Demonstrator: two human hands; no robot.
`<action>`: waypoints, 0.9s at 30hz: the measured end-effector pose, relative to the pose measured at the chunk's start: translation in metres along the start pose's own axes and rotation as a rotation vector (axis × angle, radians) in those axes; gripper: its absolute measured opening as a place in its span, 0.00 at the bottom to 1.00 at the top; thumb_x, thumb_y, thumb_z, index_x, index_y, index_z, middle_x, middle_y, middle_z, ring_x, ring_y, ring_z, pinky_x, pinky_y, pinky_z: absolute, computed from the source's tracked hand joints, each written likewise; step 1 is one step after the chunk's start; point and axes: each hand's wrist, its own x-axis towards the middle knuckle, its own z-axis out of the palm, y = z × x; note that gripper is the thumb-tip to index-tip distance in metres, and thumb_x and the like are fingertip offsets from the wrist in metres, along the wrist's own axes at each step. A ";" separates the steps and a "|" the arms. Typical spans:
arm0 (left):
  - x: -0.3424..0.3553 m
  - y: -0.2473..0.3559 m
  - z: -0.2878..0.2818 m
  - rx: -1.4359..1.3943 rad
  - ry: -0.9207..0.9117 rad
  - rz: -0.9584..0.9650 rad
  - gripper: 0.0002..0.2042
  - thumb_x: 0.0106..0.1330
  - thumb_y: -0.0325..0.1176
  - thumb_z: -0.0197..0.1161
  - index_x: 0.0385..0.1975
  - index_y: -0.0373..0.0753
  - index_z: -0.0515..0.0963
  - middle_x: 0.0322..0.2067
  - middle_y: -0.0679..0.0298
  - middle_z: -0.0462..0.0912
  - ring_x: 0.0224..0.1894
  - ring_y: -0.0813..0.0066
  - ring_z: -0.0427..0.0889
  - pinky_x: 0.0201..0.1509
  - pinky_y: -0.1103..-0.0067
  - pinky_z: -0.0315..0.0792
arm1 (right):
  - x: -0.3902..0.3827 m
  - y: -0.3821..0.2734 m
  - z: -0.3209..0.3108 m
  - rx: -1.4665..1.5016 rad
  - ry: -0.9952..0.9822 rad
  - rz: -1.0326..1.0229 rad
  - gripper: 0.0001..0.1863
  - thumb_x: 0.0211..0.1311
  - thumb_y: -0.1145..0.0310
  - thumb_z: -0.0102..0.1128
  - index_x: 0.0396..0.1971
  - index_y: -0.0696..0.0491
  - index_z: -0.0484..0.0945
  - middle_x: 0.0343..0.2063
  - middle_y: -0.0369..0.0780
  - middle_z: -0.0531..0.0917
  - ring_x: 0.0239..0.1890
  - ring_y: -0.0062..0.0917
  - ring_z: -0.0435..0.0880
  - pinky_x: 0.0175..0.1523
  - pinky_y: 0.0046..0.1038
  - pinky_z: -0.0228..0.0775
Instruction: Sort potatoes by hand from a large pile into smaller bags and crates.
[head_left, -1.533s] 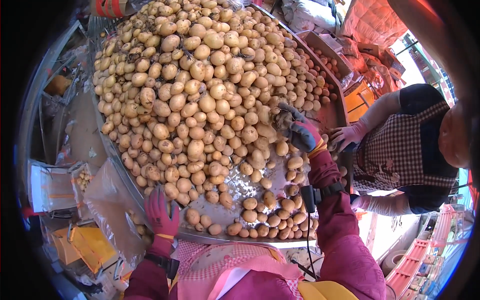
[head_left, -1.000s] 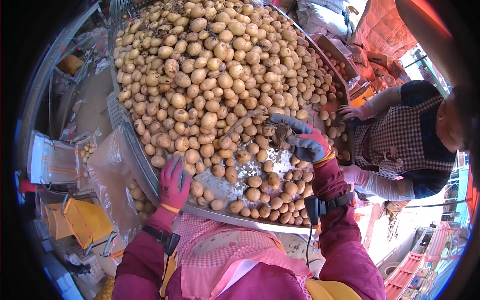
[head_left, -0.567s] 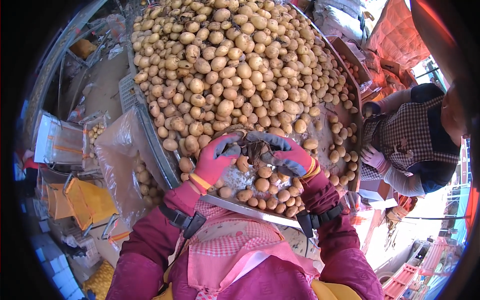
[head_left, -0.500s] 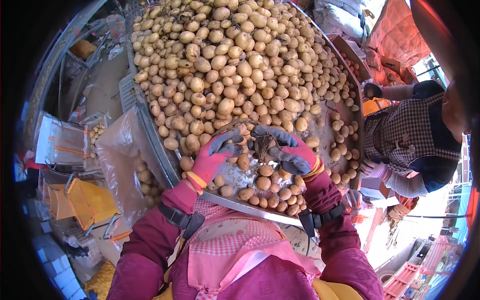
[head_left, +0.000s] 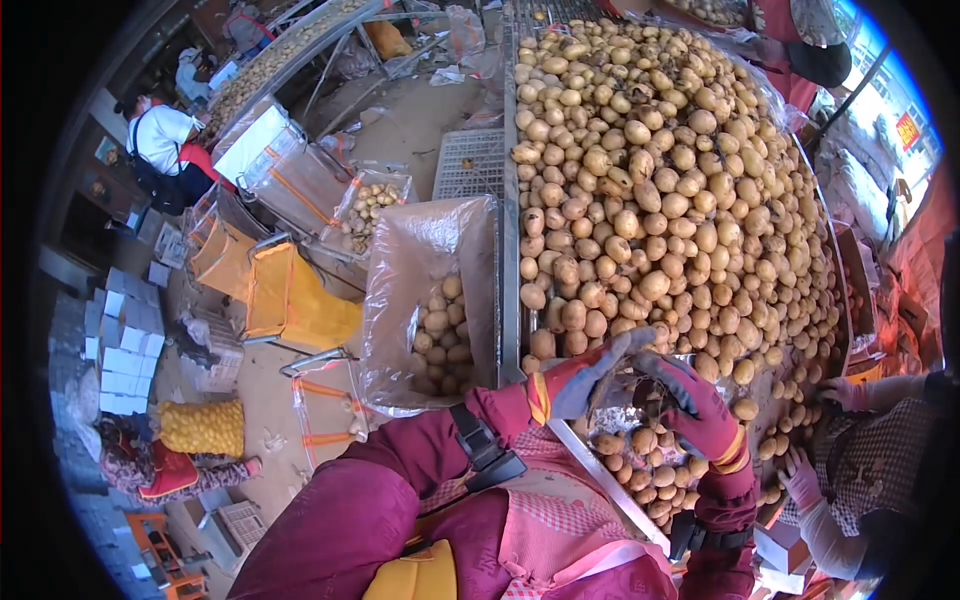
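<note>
A big heap of potatoes (head_left: 660, 180) covers a metal-edged sorting table. My left hand (head_left: 585, 382), in a pink and grey glove, has its fingers stretched out at the near edge of the heap and holds nothing that I can see. My right hand (head_left: 700, 405), gloved alike, curls its fingers around a brown clump of dry plant matter (head_left: 645, 392), partly hidden by the glove. Below the hands, smaller loose potatoes (head_left: 650, 468) lie along the table's front rim (head_left: 610, 490).
Left of the table stands a box lined with clear plastic (head_left: 385, 330), with potatoes at its bottom. Beyond are a grey crate (head_left: 468, 165), a yellow bag on a frame (head_left: 300, 300) and a full yellow net sack (head_left: 202, 428). A co-worker's gloved hands (head_left: 800, 480) are at the right edge.
My view has swung left, bringing the lined box and other workers into sight. My left hand's fingers have straightened; my right hand still has the brown clump.
</note>
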 end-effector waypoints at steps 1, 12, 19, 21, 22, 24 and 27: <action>-0.008 -0.011 0.007 0.431 0.003 0.182 0.31 0.77 0.52 0.46 0.74 0.42 0.54 0.68 0.60 0.65 0.69 0.70 0.65 0.72 0.72 0.60 | 0.014 -0.002 0.017 -0.184 0.034 0.055 0.37 0.55 0.70 0.64 0.67 0.56 0.65 0.64 0.54 0.68 0.64 0.52 0.69 0.69 0.44 0.59; -0.112 0.103 -0.144 -0.207 0.656 0.216 0.21 0.73 0.31 0.56 0.65 0.40 0.67 0.53 0.58 0.79 0.50 0.69 0.82 0.47 0.77 0.82 | 0.018 0.003 0.047 -0.105 0.385 0.084 0.40 0.57 0.70 0.67 0.70 0.58 0.60 0.67 0.52 0.66 0.71 0.44 0.63 0.72 0.40 0.55; -0.191 0.211 -0.378 1.184 1.373 -0.422 0.48 0.51 0.58 0.74 0.69 0.40 0.63 0.64 0.45 0.69 0.66 0.53 0.69 0.69 0.65 0.63 | -0.029 0.021 0.048 -0.254 0.254 0.195 0.37 0.58 0.70 0.66 0.68 0.58 0.63 0.65 0.50 0.70 0.69 0.41 0.67 0.71 0.38 0.57; -0.190 0.208 -0.395 1.248 1.533 -0.298 0.47 0.53 0.60 0.71 0.69 0.39 0.63 0.65 0.40 0.66 0.68 0.45 0.65 0.70 0.64 0.61 | -0.051 0.026 0.042 -0.160 0.306 0.295 0.37 0.59 0.69 0.66 0.68 0.59 0.63 0.64 0.50 0.71 0.68 0.43 0.68 0.71 0.39 0.58; -0.182 0.198 -0.392 1.436 1.401 -0.023 0.43 0.57 0.56 0.69 0.68 0.38 0.64 0.65 0.38 0.65 0.69 0.44 0.64 0.70 0.63 0.61 | -0.061 0.031 0.044 -0.063 0.400 0.328 0.36 0.60 0.69 0.65 0.68 0.59 0.63 0.63 0.50 0.72 0.67 0.43 0.69 0.71 0.38 0.59; -0.140 0.171 -0.367 1.586 1.302 0.050 0.37 0.62 0.49 0.67 0.67 0.34 0.65 0.66 0.42 0.66 0.69 0.45 0.64 0.72 0.64 0.58 | -0.097 0.037 0.044 -0.086 0.470 0.395 0.33 0.64 0.66 0.62 0.68 0.57 0.64 0.62 0.50 0.73 0.65 0.42 0.71 0.68 0.37 0.62; -0.068 0.097 -0.280 1.640 0.743 0.123 0.38 0.62 0.50 0.66 0.68 0.36 0.64 0.67 0.46 0.65 0.70 0.45 0.62 0.74 0.62 0.54 | -0.151 0.042 0.062 -0.228 0.488 0.611 0.31 0.64 0.56 0.62 0.64 0.54 0.69 0.56 0.49 0.77 0.55 0.44 0.79 0.58 0.39 0.71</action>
